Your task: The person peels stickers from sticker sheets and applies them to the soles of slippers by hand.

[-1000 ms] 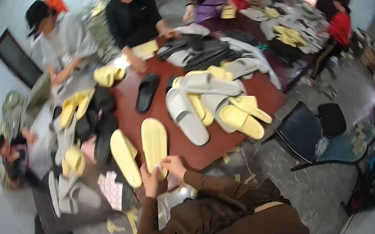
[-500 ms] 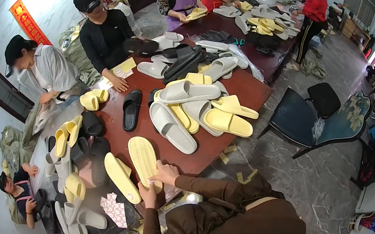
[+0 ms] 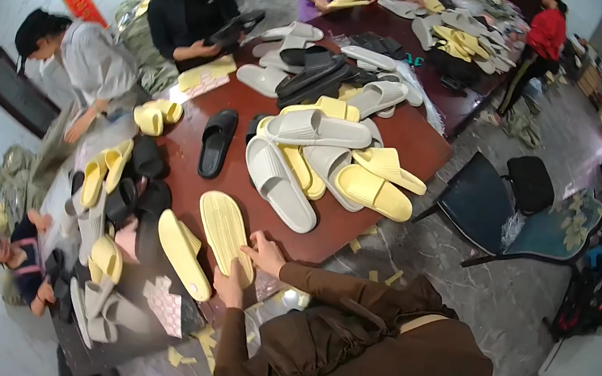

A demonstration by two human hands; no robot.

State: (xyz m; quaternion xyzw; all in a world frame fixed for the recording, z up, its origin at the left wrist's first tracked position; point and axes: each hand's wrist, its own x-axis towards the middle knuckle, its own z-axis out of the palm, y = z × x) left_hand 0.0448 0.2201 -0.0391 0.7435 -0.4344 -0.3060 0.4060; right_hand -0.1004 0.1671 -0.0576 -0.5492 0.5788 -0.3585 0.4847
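Observation:
A yellow slide slipper (image 3: 220,216) lies on the near part of the table with a ribbed face up and no strap showing. My left hand (image 3: 227,287) grips its near end from below. At the slipper's right edge, close to that end, my right hand (image 3: 266,255) holds it with bent fingers; the fingertips are partly hidden. Just left is a second yellow slide slipper (image 3: 182,254), tilted on its side. A patterned pink-and-white sticker sheet (image 3: 164,307) rests nearer the table's front edge.
A heap of grey slippers (image 3: 278,184), yellow slippers (image 3: 374,191) and black ones covers the table's middle. One black slipper (image 3: 217,144) lies apart. More slippers line the left side, where co-workers handle pieces. A blue chair (image 3: 478,202) stands right; yellow scraps (image 3: 206,347) litter the floor.
My view has shifted, so the room appears displaced. My right hand has moved from the slipper's near end up along its right edge. Across the table, a co-worker has lifted a black slipper.

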